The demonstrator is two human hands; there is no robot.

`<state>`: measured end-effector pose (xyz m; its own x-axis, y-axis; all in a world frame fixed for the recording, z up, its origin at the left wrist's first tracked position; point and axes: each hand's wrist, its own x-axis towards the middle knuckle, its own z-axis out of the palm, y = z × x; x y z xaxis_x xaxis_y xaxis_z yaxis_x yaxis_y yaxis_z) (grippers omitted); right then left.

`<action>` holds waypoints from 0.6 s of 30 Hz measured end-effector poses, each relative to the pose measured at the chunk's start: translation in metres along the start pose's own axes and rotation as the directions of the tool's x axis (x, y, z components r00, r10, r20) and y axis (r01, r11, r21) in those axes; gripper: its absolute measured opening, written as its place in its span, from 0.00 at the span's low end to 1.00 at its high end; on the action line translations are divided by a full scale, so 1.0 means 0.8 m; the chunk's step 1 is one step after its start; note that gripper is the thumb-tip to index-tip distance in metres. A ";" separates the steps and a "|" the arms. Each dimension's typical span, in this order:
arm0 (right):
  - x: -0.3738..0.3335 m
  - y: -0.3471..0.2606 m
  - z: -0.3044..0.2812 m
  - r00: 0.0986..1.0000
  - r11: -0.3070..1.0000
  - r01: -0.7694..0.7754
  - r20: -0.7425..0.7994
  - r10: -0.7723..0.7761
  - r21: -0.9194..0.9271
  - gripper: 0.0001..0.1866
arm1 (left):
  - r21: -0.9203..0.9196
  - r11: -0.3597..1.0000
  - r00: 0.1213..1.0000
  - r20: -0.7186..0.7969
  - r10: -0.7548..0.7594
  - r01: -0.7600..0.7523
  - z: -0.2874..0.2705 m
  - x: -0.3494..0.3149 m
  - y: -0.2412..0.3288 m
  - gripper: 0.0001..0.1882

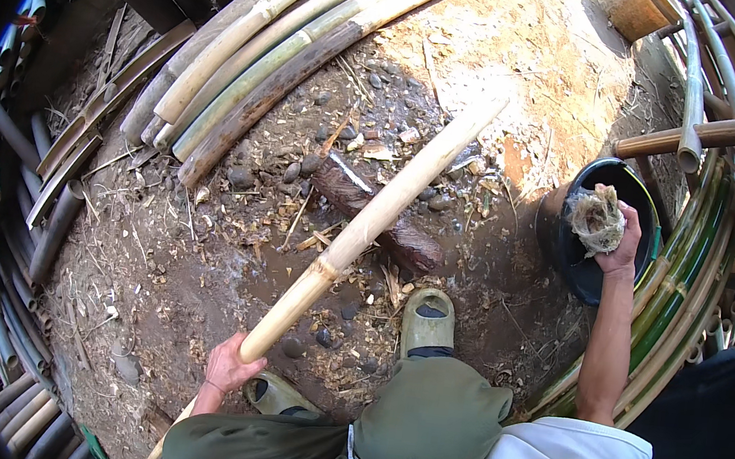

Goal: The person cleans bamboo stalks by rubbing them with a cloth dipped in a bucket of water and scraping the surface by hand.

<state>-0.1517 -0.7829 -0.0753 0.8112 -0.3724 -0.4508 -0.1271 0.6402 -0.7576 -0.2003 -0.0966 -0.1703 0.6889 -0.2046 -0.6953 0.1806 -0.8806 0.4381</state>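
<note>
The left hand (229,366) at seven o'clock has its grip wrapped around a pale bamboo pole (368,225) slanting toward one o'clock over a dark log (378,217); the right hand (618,240) at three o'clock clutches a fibre wad (595,219) above a black bucket (564,252)

Bright daylight, hard sun from upper right washing out the bare ground (543,41) near top centre. Soft shade over the wet lower middle. Sharp focus in centre, no motion blur. Heavy fisheye bending at edges, black vignette all round, blue fringing along left rim.
</note>
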 end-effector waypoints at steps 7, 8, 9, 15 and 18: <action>0.067 0.120 0.133 0.998 0.979 0.023 -0.051 -0.034 -0.201 0.18 | 0.055 0.998 1.000 -0.001 0.016 -0.016 0.002 0.051 0.075 0.27; 0.085 0.149 0.145 0.992 0.909 0.122 0.023 -0.123 -0.399 0.17 | 0.064 0.998 1.000 -0.020 0.017 -0.015 0.003 0.052 0.080 0.27; 0.100 0.181 0.147 0.969 0.732 0.245 0.143 -0.200 -0.636 0.15 | 0.095 0.995 0.999 -0.034 0.026 -0.023 0.005 0.056 0.085 0.26; -0.063 0.418 0.261 0.401 -0.223 0.845 0.852 -0.336 -0.486 0.04 | 0.161 0.986 0.982 -0.177 0.073 -0.044 0.028 0.046 0.051 0.25; 0.012 0.393 0.233 0.347 -0.373 0.766 0.826 -0.445 -0.523 0.06 | 0.161 0.983 0.965 -0.229 0.128 -0.092 0.034 0.041 0.042 0.25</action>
<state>-0.0774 -0.4599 -0.2295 0.8090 0.1406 0.5707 0.3705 -0.8758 -0.3095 -0.1904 -0.1445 -0.1938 0.8485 -0.2122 -0.4848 0.0010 -0.9155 0.4024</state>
